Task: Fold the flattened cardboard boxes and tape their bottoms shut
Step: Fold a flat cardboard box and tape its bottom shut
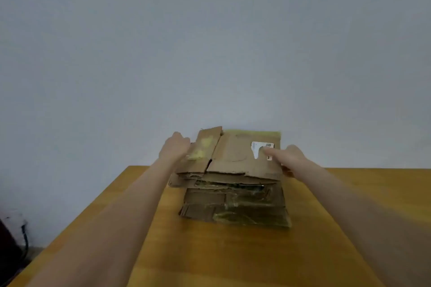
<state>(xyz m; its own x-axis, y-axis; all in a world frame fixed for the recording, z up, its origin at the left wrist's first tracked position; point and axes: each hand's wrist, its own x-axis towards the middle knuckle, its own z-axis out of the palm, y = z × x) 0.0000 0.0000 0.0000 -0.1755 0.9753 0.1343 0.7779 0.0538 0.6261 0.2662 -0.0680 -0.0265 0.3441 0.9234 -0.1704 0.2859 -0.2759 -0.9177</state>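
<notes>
A flattened brown cardboard box with a torn white label is lifted at a tilt above a stack of flattened boxes on the wooden table. My left hand grips its left edge beside a raised flap. My right hand grips the right edge, thumb lying on top near the label and fingers underneath. Old clear tape shines on the stack's lower boxes.
The yellow-brown table runs toward a plain grey wall. Its left edge slants from the far corner down to the lower left. A dark object with a cable sits on the floor at the left.
</notes>
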